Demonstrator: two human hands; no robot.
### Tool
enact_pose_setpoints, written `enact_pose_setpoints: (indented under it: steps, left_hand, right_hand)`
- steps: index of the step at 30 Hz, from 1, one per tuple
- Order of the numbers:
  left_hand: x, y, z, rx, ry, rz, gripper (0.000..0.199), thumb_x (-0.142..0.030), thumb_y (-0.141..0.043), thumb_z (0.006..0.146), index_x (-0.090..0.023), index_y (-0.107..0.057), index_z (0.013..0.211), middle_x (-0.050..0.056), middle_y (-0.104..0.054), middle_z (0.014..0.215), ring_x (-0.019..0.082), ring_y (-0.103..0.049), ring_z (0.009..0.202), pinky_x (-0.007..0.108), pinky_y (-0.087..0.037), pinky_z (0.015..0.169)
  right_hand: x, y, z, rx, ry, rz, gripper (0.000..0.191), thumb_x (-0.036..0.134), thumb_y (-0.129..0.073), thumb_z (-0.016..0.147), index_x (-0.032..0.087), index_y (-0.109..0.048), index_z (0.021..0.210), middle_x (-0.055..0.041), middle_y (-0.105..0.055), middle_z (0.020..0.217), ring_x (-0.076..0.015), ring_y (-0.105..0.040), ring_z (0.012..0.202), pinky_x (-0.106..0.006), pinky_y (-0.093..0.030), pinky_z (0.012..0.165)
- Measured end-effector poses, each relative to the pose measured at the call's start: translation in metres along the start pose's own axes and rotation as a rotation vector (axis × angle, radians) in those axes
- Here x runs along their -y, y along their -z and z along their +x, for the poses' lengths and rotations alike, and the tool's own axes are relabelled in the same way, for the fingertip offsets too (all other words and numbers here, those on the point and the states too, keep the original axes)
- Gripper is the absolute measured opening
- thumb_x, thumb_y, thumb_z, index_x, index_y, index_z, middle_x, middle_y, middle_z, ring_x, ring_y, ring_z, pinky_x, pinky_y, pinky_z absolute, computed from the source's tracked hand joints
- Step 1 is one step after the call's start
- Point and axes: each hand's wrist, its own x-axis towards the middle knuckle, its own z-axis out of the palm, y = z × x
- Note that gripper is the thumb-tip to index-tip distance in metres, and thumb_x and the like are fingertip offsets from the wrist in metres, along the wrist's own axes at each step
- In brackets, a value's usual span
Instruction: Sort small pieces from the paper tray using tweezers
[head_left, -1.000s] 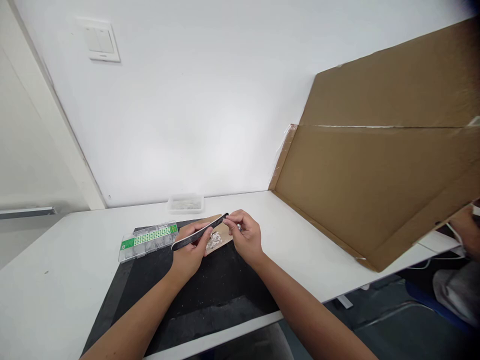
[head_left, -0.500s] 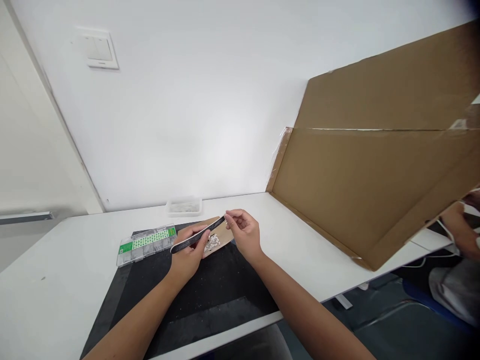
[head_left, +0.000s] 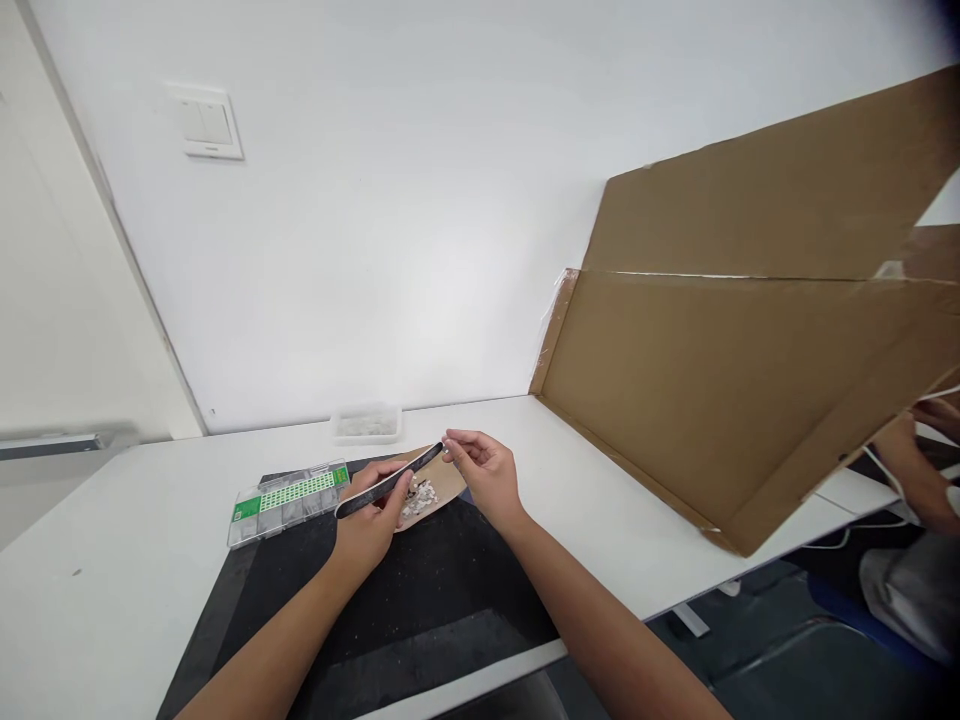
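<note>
My left hand (head_left: 367, 525) is closed around a black nail file (head_left: 390, 483) with a pale edge and rounded ends. The file slants up to the right, above a tan tray or sheet (head_left: 451, 478). On that tan surface, partly behind my left thumb, lies a heap of small white pieces (head_left: 421, 497). The fingers of my right hand (head_left: 484, 472) are pinched at the file's far end, with a tiny white piece (head_left: 445, 441) at the fingertips. Its exact kind is too small to make out.
Beneath my forearms a black mat (head_left: 442, 590) covers part of the white table (head_left: 97, 590). A clear compartment box (head_left: 289, 498) with a green label lies left, a translucent container (head_left: 366, 424) by the wall. Large cardboard (head_left: 712, 370) stands right; beyond it shows another person's arm (head_left: 911, 470).
The whole view has shifted slightly. The file and both hands have moved a little to the left, and more of the white heap shows. Both hands keep their grip.
</note>
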Motion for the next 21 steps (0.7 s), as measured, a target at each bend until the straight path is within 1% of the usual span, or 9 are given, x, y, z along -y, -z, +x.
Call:
enact_pose_setpoints:
  steps: [5,10,13,16,19,21]
  left_hand:
    - [0.0016,0.0,0.0004,0.004,0.032,-0.022,0.03,-0.045,-0.069,0.093,-0.019,-0.075,0.107,0.002,-0.074,0.078,0.011,-0.059,0.046,0.023,-0.051,0.044]
    - [0.0057,0.0016,0.002,0.006,0.002,-0.005,0.029,-0.043,-0.068,0.094,-0.019,-0.074,0.109,0.005,-0.077,0.088,0.011,-0.062,0.051,0.022,-0.051,0.045]
    - [0.008,0.002,0.0023,0.007,-0.015,0.016,0.027,-0.042,-0.068,0.094,-0.02,-0.074,0.108,0.006,-0.077,0.091,0.013,-0.065,0.056,0.022,-0.052,0.048]
    - [0.0079,0.001,0.0009,0.001,-0.051,0.051,0.024,-0.041,-0.068,0.095,-0.021,-0.075,0.106,0.006,-0.078,0.094,0.013,-0.067,0.059,0.023,-0.052,0.05]
    - [0.0063,-0.0007,-0.0017,0.002,-0.092,0.085,0.023,-0.039,-0.068,0.095,-0.021,-0.076,0.107,0.005,-0.077,0.092,0.013,-0.067,0.061,0.022,-0.052,0.052]
    - [0.0056,-0.0014,-0.003,-0.014,-0.113,0.096,0.024,-0.039,-0.067,0.095,-0.021,-0.077,0.107,0.004,-0.076,0.087,0.014,-0.067,0.062,0.023,-0.053,0.054]
  right_hand:
    - [0.0018,0.0029,-0.0002,0.005,0.065,-0.068,0.028,0.044,-0.074,0.091,0.02,-0.077,0.106,-0.0064,-0.078,0.09,-0.0202,-0.074,0.079,-0.035,-0.06,0.078]
    - [0.0023,0.0054,-0.0031,0.093,0.131,-0.163,0.022,0.041,-0.066,0.097,0.022,-0.075,0.1,-0.0032,-0.075,0.082,-0.0177,-0.072,0.07,-0.031,-0.058,0.071]
    - [0.0028,0.0048,-0.0058,0.127,0.147,-0.177,0.02,0.04,-0.064,0.099,0.022,-0.073,0.101,-0.0027,-0.075,0.085,-0.0154,-0.069,0.065,-0.03,-0.057,0.067]
    - [0.0017,0.0037,-0.0076,0.136,0.155,-0.193,0.02,0.04,-0.064,0.099,0.021,-0.072,0.099,-0.0029,-0.075,0.085,-0.0156,-0.069,0.065,-0.03,-0.057,0.066]
    - [-0.0002,0.0032,-0.0081,0.133,0.188,-0.23,0.019,0.039,-0.065,0.099,0.022,-0.071,0.096,-0.0027,-0.074,0.082,-0.0163,-0.07,0.066,-0.03,-0.057,0.068]
    - [-0.0011,0.0031,-0.0081,0.138,0.253,-0.282,0.016,0.037,-0.065,0.099,0.023,-0.071,0.095,-0.0021,-0.074,0.08,-0.0169,-0.071,0.07,-0.031,-0.057,0.071]
